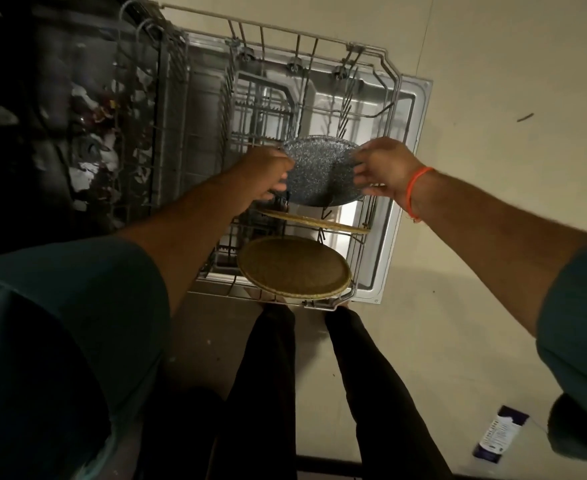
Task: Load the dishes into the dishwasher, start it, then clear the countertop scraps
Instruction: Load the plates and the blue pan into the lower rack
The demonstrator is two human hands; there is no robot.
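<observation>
Dark teal short sleeves (77, 306), orange wrist thread (415, 188), black trousers (268, 393)

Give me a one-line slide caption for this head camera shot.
Both hands, left and right, lower a speckled blue round plate into the grey wire dishwasher rack.

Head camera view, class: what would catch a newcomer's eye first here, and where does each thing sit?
Dead centre, a speckled blue-grey plate is held by both the left hand and the right hand over the pulled-out lower rack of the open dishwasher. Nearer the person, two tan plates, one face-on and one edge-on, already stand in the rack. An orange band circles the right wrist.
</observation>
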